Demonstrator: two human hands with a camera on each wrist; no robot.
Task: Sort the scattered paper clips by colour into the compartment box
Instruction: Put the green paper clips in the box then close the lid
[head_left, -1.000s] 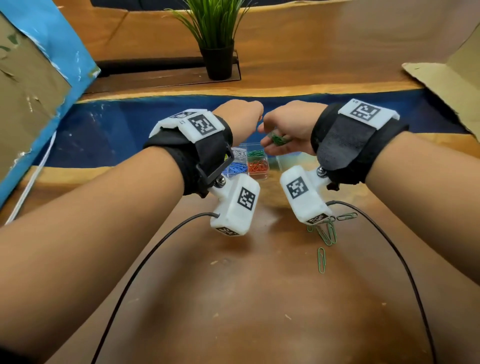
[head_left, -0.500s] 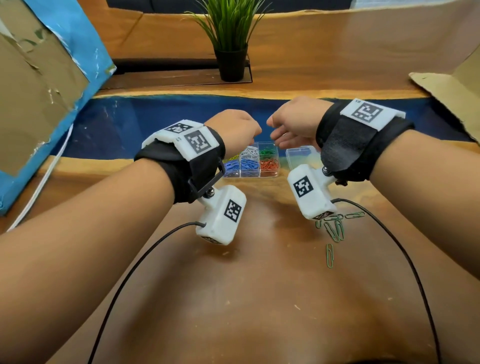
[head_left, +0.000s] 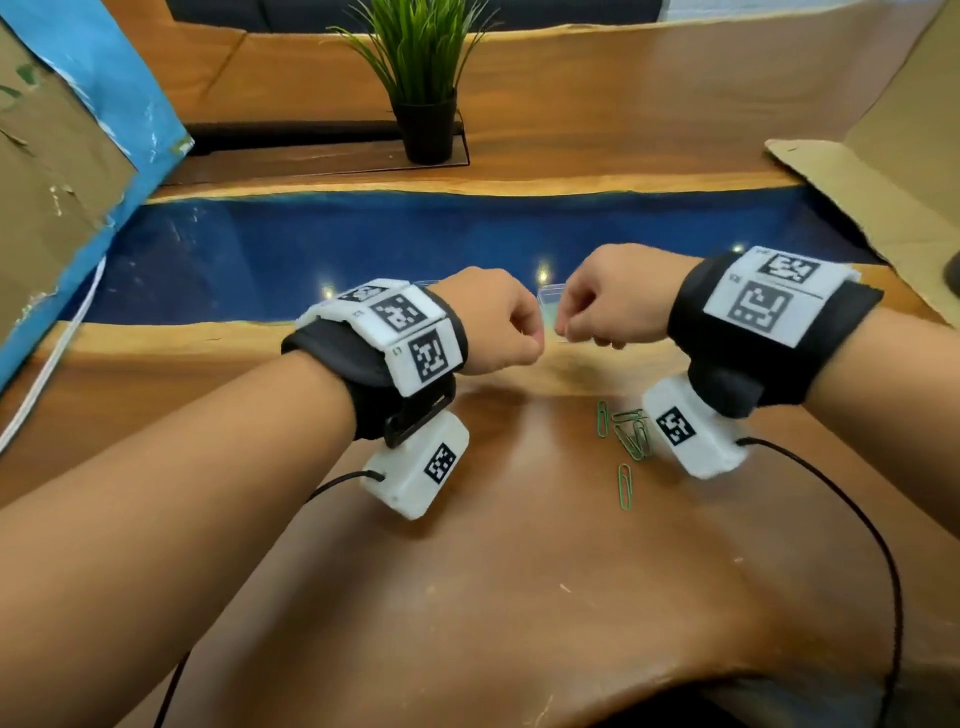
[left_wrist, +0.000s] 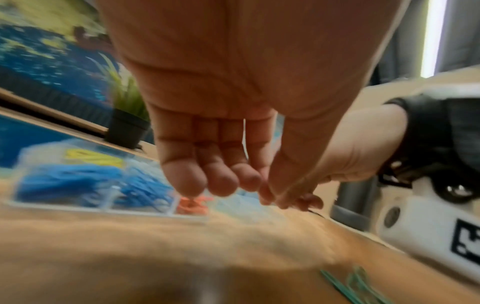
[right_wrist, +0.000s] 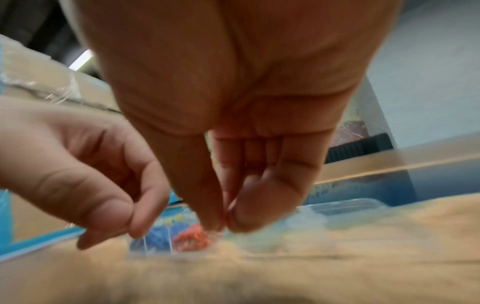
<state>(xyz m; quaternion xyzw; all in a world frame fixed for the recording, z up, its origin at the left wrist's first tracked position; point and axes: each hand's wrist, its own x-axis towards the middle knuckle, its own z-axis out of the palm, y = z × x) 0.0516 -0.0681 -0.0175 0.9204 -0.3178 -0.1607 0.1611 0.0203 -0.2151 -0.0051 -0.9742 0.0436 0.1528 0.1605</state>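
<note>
Both hands hover close together just above the clear compartment box (head_left: 549, 300), which they mostly hide in the head view. My left hand (head_left: 498, 327) is curled, thumb against the forefinger; no clip shows in it (left_wrist: 259, 193). My right hand (head_left: 597, 312) is palm down with thumb and fingertips pinched together (right_wrist: 226, 222); blur hides whether anything lies between them. In the box (left_wrist: 140, 212) lie blue clips (left_wrist: 64, 183), yellow clips (left_wrist: 91, 156) and orange clips (right_wrist: 192, 238). Several green paper clips (head_left: 631, 431) lie loose on the wooden table, one green clip (head_left: 625, 486) apart, nearer me.
A potted plant (head_left: 423, 78) stands at the back. Cardboard sheets lean at the left (head_left: 57, 156) and the right (head_left: 883, 171). Black cables (head_left: 878, 545) trail from the wrist cameras across the table. A blue resin strip (head_left: 415, 239) runs behind the box.
The right hand has turned palm down, and the green clips seen in it a second ago no longer show. Both hands have sunk lower over the box and drawn into tighter fists.
</note>
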